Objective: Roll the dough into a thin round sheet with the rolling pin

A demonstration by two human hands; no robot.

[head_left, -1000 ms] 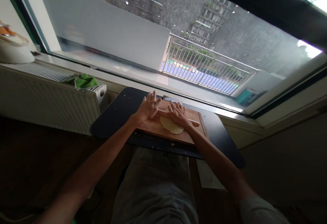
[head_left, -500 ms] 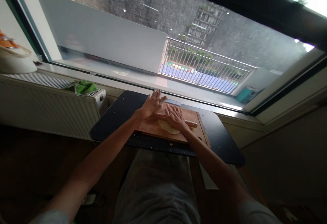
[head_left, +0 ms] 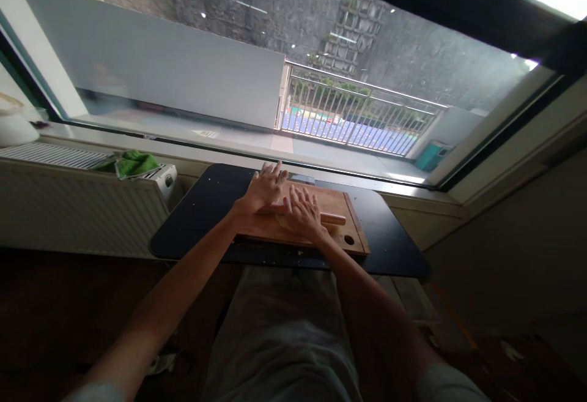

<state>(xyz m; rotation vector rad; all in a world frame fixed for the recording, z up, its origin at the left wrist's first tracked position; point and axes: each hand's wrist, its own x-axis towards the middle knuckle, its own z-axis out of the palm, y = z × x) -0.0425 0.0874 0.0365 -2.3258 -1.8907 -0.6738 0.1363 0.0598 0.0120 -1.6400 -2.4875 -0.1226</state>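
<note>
A wooden cutting board (head_left: 353,234) lies on a small black table (head_left: 202,212) under a large window. A wooden rolling pin (head_left: 334,219) rests across the board. My left hand (head_left: 263,189) lies flat on the pin's left part, fingers stretched and spread. Beside it, my right hand (head_left: 300,209) presses flat on the pin's middle, fingers out. A pale flat piece of dough (head_left: 280,223) lies under the pin, nearly all hidden by my right hand.
A white radiator (head_left: 77,200) stands to the left with a green cloth (head_left: 132,162) on top. A white pot (head_left: 13,123) sits at the far left. The window sill (head_left: 321,163) runs just behind the table. My lap is below the table's near edge.
Both hands have slid with the rolling pin toward me over the dough, which now shows far less. The view has shifted right, so the board's hole at its right end appears.
</note>
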